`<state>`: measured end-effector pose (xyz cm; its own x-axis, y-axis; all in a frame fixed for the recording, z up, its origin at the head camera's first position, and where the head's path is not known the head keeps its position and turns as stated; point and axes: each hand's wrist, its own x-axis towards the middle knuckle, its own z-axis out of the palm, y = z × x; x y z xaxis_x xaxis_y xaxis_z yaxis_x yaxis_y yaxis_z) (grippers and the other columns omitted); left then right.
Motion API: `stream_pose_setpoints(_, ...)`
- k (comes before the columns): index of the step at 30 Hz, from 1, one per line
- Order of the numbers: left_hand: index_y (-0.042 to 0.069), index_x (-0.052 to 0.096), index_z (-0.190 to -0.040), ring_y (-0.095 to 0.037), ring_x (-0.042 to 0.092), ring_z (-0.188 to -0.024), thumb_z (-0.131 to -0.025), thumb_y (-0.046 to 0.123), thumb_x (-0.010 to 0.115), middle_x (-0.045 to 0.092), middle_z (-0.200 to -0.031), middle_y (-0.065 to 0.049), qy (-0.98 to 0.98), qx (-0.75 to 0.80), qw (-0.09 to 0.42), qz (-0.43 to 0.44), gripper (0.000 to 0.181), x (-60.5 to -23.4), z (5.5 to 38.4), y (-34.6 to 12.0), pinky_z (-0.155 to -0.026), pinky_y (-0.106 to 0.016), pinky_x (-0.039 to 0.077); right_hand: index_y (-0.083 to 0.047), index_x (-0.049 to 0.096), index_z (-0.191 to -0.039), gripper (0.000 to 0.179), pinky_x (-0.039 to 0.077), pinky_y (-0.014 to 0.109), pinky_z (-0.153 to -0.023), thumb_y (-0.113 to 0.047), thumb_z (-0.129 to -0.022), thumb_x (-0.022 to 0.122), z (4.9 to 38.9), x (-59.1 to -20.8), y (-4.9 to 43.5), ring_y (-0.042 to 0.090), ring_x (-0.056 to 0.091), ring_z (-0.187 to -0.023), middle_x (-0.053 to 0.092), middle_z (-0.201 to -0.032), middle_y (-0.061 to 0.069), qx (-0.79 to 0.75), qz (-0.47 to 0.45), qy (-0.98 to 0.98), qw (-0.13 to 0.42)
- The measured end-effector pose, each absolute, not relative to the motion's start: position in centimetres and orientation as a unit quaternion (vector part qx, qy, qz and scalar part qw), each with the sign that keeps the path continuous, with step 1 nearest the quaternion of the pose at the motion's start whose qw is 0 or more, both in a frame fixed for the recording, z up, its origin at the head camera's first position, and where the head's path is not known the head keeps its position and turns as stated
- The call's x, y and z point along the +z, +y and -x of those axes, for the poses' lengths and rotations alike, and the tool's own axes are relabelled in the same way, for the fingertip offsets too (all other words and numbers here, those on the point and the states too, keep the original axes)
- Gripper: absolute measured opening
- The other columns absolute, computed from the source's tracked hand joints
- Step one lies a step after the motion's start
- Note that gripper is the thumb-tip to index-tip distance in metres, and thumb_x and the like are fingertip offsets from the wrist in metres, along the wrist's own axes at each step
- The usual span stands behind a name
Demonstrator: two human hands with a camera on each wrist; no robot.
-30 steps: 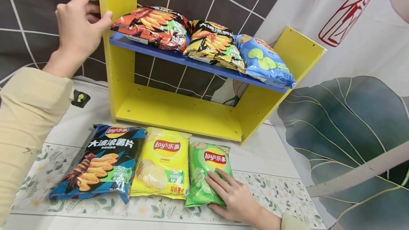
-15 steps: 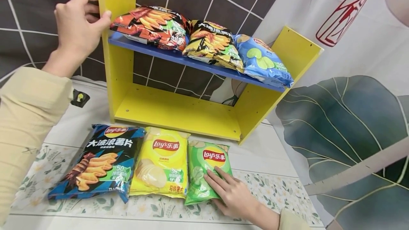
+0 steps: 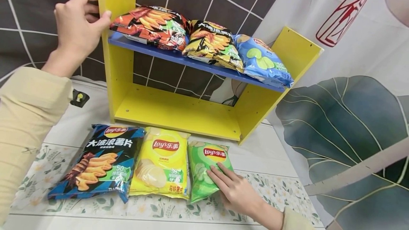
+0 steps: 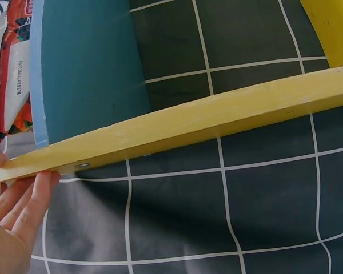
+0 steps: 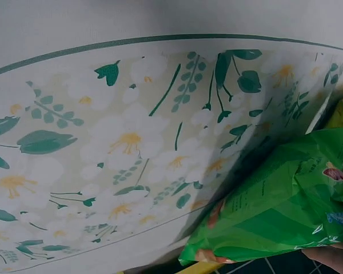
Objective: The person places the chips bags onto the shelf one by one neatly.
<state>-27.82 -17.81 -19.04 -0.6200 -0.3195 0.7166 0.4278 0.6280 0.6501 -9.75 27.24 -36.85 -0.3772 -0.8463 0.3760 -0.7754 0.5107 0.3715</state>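
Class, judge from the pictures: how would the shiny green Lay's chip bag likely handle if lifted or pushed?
The pillow-shaped green plastic chip bag looks puffed, so it is probably light for its size. Its creased film would likely flex. Its glossy surface might make it slippery.

A green Lay's bag (image 3: 202, 164) lies label-up before a yellow shelf (image 3: 175, 112).

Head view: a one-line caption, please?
Left hand grips a side of the yellow shelf unit; right hand touches the green chip bag, rightmost of three on the table.
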Motion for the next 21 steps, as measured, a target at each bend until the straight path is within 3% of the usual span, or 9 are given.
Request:
stream_pose_setpoints(8, 0.015, 0.061, -0.122, 0.031, 0.041, -0.065, -0.090, 0.034, 0.060, 0.069, -0.116, -0.014, -0.788, -0.429, 0.440, 0.038, 0.038, -19.0, 27.8, -17.9, -0.082, -0.005, 0.050, -0.001, 0.060, -0.125, 0.043, 0.061, 0.033, -0.069, -0.012, -0.100, 0.027, 9.8, -35.9, 27.2, 0.031, 0.068, -0.102, 0.070, -0.115, 0.014, -0.060, -0.483, -0.819, 0.306)
stream_pose_setpoints(21, 0.016, 0.061, -0.122, 0.031, 0.042, -0.065, -0.089, 0.034, 0.060, 0.069, -0.116, -0.013, -0.788, -0.431, 0.437, 0.036, 0.038, -19.1, 27.9, -17.9, -0.082, -0.004, 0.049, -0.001, 0.062, -0.122, 0.041, 0.060, 0.031, -0.065, -0.011, -0.101, 0.028, 9.6, -34.5, 27.2, 0.031, 0.069, -0.099, 0.071, -0.114, 0.014, -0.055, -0.473, -0.819, 0.321)
